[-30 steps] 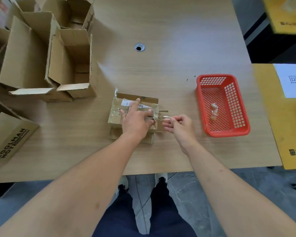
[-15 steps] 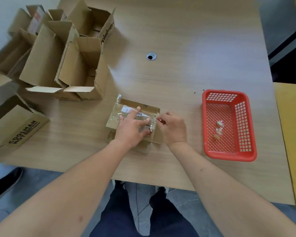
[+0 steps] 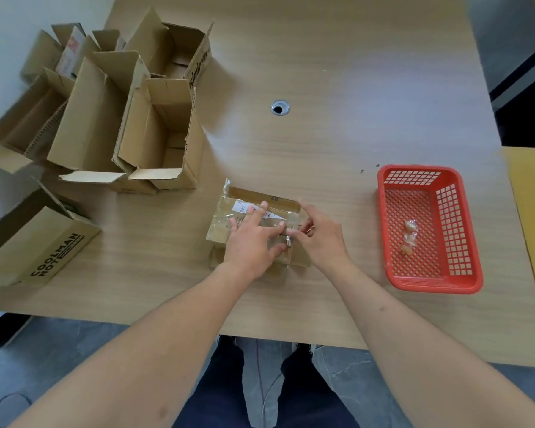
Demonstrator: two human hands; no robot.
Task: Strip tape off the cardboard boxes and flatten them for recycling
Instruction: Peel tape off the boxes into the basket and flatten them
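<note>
Left of the left hand (image 3: 250, 242), near the table's front edge, a cardboard box (image 3: 40, 248) carries bold black print on its side: "COOLMAN" above "NOT", with a striped black mark beside the second word. Beyond and to the left of both hands, an open carton (image 3: 179, 54) shows black script down its upright flap; it seems to read "simir", followed by smaller characters too blurred to make out. Under the left hand's fingertips, the small taped box (image 3: 229, 214) bears a white label (image 3: 241, 207) on which "065" can be read; the rest of its print is hidden or too fine. A second dark mark on that box's far flap is illegible.
</note>
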